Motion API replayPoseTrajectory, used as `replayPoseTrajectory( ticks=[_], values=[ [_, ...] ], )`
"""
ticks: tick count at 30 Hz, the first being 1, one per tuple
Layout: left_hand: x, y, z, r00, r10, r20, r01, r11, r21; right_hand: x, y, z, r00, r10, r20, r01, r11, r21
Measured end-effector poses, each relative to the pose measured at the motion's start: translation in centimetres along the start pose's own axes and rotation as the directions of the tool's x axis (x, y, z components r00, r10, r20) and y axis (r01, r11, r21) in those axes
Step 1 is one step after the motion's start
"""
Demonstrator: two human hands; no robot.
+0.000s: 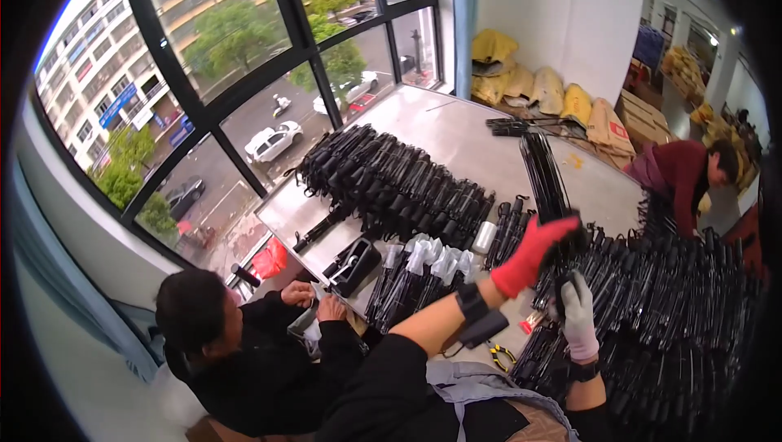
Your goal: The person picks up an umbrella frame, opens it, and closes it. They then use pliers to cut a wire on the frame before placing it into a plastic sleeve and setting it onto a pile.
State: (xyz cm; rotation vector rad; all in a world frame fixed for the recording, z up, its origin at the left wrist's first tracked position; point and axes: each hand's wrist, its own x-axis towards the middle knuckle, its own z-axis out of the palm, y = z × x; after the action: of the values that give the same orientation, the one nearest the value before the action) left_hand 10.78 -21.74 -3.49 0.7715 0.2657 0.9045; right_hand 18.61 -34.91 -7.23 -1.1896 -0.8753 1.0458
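A black folding umbrella [544, 171] stands partly extended in front of me, its thin ribs bundled and pointing up and away. My left hand [525, 263], in a red glove, is closed around the umbrella's lower part. Just below it, my right hand [580, 320], in a pale grey glove, grips the umbrella near its handle end; the fingers partly hide the handle. Dark bands circle both my wrists. Close by on the right, many black folded umbrellas [643, 303] lie in dense rows. Yellow-handled pliers [502, 356] rest near my right forearm.
Another long umbrella pile [391, 173] covers the table's window side. Umbrellas in clear plastic [423, 267] and a black box [354, 267] lie nearer. One person [244, 352] works at left, another [680, 173] bends at far right. Yellow sacks [546, 92] line the wall.
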Motion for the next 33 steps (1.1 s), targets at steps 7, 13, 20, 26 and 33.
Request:
replayPoseTrajectory(
  ticks=[7, 13, 20, 26, 33],
  values=[
    [0.9, -1.2, -1.4, 1.000, -0.002, 0.015, 0.005, 0.977, -0.213, 1.7, 1.5, 2.5, 0.971, -0.143, -0.190, 0.123, 0.986, -0.117],
    [-1.6, -3.6, -0.5, 0.996, -0.085, 0.024, 0.088, 0.978, -0.190, 3.6, 7.6, -0.9, 0.748, -0.664, -0.024, 0.435, 0.517, -0.737],
    [-1.9, -3.6, -1.3, 0.941, 0.296, -0.161, -0.238, 0.922, 0.307, 2.6, 4.1, 2.4, 0.975, -0.177, -0.135, 0.134, 0.951, -0.280],
    [-2.9, -4.0, -4.5, 0.977, 0.202, -0.069, -0.156, 0.896, 0.415, 2.2, 8.3, -0.6, 0.931, -0.361, -0.055, 0.286, 0.815, -0.503],
    [4.9, 10.8, -15.2, 0.948, 0.202, -0.247, -0.203, 0.979, 0.018, -9.1, 5.7, -3.8, 0.996, -0.043, 0.073, 0.040, 0.998, 0.042]
  ],
)
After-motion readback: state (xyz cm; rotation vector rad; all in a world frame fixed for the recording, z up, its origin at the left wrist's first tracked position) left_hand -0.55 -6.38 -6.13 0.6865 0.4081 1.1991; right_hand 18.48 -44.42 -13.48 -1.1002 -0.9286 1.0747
